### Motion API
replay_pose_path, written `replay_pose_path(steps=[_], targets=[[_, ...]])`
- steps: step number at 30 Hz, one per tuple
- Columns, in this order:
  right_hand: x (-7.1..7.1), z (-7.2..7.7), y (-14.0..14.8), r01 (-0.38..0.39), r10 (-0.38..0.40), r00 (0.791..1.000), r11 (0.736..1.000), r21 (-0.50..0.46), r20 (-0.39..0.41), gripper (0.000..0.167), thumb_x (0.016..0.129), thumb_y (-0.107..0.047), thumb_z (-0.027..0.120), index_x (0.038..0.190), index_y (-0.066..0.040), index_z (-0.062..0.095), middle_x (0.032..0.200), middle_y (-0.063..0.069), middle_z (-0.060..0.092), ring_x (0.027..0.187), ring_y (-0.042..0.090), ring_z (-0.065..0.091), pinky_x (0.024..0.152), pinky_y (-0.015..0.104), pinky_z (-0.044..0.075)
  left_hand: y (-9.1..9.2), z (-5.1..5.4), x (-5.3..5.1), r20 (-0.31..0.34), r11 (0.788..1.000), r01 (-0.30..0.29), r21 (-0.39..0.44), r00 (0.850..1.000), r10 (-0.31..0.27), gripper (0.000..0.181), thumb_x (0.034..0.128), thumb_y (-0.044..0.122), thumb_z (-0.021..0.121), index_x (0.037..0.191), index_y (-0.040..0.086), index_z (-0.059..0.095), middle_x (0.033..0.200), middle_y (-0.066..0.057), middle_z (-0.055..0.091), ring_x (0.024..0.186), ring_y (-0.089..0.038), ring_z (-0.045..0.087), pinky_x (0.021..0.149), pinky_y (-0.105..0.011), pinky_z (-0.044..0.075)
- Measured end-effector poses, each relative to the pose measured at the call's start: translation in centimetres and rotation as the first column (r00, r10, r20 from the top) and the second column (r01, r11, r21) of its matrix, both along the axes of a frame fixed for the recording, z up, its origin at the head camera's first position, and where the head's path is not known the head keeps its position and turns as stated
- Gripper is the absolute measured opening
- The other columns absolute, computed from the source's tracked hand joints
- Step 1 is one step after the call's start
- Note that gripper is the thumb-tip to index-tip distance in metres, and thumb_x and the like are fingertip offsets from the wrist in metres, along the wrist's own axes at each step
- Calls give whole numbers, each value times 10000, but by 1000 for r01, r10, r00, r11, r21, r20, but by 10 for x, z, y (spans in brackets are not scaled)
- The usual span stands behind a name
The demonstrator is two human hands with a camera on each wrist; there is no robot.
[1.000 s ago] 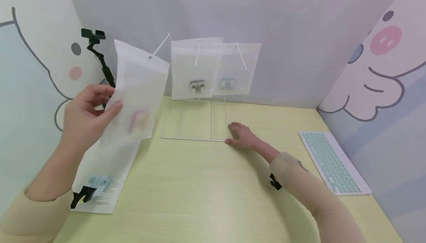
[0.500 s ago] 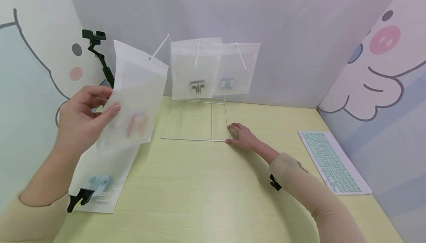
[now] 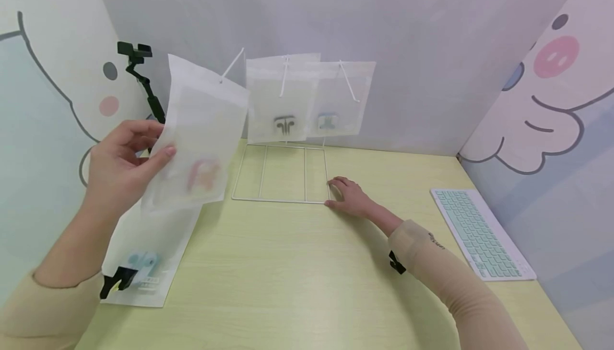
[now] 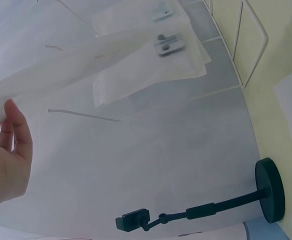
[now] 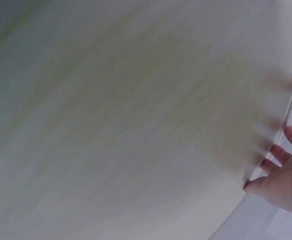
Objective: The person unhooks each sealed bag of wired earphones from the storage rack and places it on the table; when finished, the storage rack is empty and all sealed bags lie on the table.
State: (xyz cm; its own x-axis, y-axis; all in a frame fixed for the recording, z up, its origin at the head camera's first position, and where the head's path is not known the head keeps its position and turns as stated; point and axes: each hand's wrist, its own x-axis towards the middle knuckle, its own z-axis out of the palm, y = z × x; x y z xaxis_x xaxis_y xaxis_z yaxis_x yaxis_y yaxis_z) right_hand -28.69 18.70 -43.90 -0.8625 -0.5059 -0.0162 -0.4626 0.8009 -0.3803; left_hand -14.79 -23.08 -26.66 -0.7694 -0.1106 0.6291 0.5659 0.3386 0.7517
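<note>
Biggest worry right now, I reckon, is the left prong (image 3: pixel 233 64), a bit up and left of centre. Its tip meets the top of the packet (image 3: pixel 203 121) I've got, but I honestly can't tell if it's actually through. If it isn't, letting go could just drop the packet. If it is, tugging down might rip the top or tip the wire rack (image 3: pixel 283 201), which looks pretty light. The packet's bowed too, so a floppy swing to the right could knock the middle packet (image 3: pixel 268 97) hanging just beside it. And leaning too hard on the base might make it skid on the counter (image 3: pixel 288 275).

As for where stuff is: the packet's left of centre, its left edge pinched between the thumb and fingers of my left hand (image 3: pixel 120 171), the rest reaching right from there. My right hand (image 3: pixel 350 196) is right of centre, well apart from the packet, fingers loosely spread and touching the base's right edge.
</note>
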Motion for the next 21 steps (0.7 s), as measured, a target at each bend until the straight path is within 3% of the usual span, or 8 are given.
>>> replay_pose_path(steps=[7, 11, 15, 21], targets=[[0, 0, 1, 6, -6, 1000, 1000, 6, 7, 671, 885, -415, 628, 1411, -66, 402, 1469, 208, 337, 1361, 411, 286, 1097, 590, 176, -1, -6, 3, 38, 999, -27, -37, 999, 28, 334, 786, -113, 667, 1095, 9, 630, 904, 99, 633, 741, -33, 596, 661, -97, 496], [0, -1, 1, 8, -8, 1000, 1000, 7, 8, 673, 885, -417, 628, 1414, -70, 399, 1471, 203, 335, 1363, 407, 282, 1097, 592, 173, -1, -15, 6, 84, 999, -21, -39, 996, 24, 344, 790, -119, 661, 1100, 27, 627, 930, 101, 626, 763, -31, 596, 665, -98, 497], [0, -1, 1, 9, -9, 1000, 1000, 7, 12, 672, 883, -418, 629, 1414, -73, 401, 1474, 199, 331, 1366, 404, 278, 1102, 587, 166, -1, -25, 8, 138, 995, -49, -84, 989, 60, 349, 798, -95, 670, 1107, 56, 615, 963, 128, 604, 786, -9, 588, 669, -83, 487], [-2, 0, 1, 4, -4, 1000, 1000, 10, 15, 680, 881, -429, 629, 1415, -76, 400, 1477, 203, 323, 1358, 417, 286, 1103, 588, 161, 1, -39, 11, 194, 988, -39, -151, 979, 68, 508, 819, -56, 675, 1279, 98, 524, 990, 156, 592, 854, 14, 585, 698, -65, 469]])
